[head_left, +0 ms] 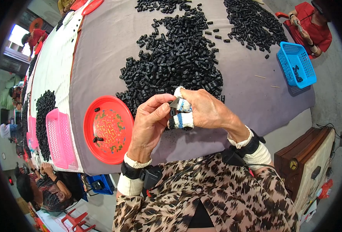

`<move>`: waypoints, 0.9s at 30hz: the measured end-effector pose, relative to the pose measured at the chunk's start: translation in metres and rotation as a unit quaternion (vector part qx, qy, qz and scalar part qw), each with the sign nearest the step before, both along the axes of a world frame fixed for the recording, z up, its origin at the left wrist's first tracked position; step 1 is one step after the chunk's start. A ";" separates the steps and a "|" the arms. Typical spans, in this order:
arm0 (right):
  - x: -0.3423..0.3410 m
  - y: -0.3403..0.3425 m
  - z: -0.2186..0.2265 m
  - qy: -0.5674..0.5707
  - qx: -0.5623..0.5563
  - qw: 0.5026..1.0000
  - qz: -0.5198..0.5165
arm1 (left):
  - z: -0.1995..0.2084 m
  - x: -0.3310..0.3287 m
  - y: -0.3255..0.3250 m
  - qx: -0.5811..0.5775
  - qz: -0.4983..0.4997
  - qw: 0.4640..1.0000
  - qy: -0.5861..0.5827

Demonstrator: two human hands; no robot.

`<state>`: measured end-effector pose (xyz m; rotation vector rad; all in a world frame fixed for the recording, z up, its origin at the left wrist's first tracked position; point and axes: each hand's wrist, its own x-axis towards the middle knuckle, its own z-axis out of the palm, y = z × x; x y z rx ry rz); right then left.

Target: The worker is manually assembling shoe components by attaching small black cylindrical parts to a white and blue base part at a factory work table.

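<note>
My left hand (152,118) pinches a small black plastic part (173,112) between thumb and fingers, in front of my chest. My right hand (208,109) is closed right against it, with white and blue cloth covers (185,118) on its fingers. From its grip a small grey metal blade (174,103) juts out, touching the black part; the blade's other end is hidden. Just beyond my hands lies a large pile of black plastic parts (178,58). To the left of my left hand is a red round tray (90,145) holding a few of these parts.
A grey cloth (101,58) covers the table. At the right edge stands a blue basket (286,65) with a few parts; two thin sticks (260,76) lie near it. A pink basket (58,135) is at the left. Co-workers sit around, one in red (318,29) at far right.
</note>
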<state>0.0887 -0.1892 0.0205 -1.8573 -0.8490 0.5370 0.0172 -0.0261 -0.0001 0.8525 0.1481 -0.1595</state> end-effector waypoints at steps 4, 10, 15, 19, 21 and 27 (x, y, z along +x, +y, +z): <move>-0.002 0.000 0.002 0.021 -0.006 1.000 0.000 | 0.003 0.000 0.000 0.012 0.002 1.000 0.003; -0.002 -0.002 0.001 0.008 0.013 1.000 -0.010 | 0.004 0.002 -0.001 0.009 -0.005 1.000 0.005; 0.000 -0.003 0.000 0.055 0.039 0.997 -0.033 | 0.002 0.004 -0.005 -0.025 0.001 1.000 0.009; -0.001 -0.002 0.003 0.048 0.024 0.998 -0.029 | 0.002 0.001 -0.005 -0.031 0.000 1.000 0.005; -0.001 -0.002 0.002 0.044 0.019 0.998 -0.028 | 0.002 0.001 -0.005 -0.031 0.003 0.999 0.007; -0.001 -0.003 0.000 0.035 0.013 0.999 -0.025 | 0.004 0.001 -0.006 -0.023 0.010 1.000 0.008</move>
